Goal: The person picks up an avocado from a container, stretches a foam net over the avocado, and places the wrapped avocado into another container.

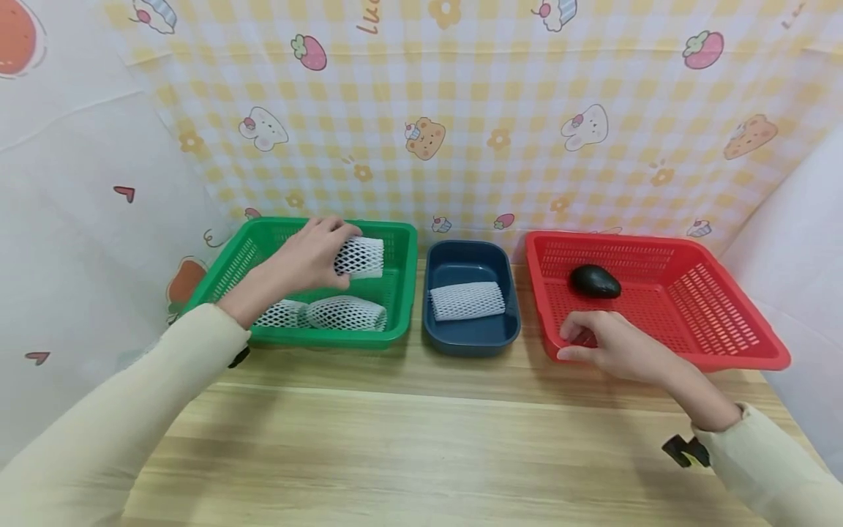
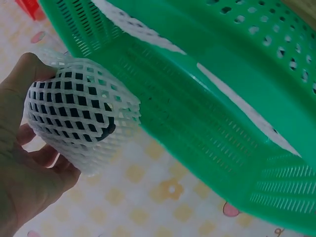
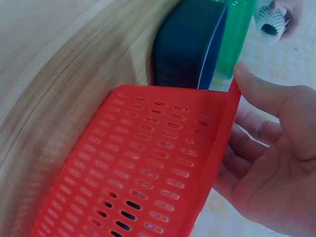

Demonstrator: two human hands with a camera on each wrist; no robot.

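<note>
Hands (image 1: 609, 344) curved (left (image 1: 312, 252) grips netting (image 1: 364, 258))

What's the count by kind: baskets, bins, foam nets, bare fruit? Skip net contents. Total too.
Baskets: 2 (green basket, red basket)
Bins: 1 (blue bin)
White foam nets: 4 (one in the left hand, two in the green basket, one in the blue bin)
Bare dark fruit: 1
Total: 8
</note>
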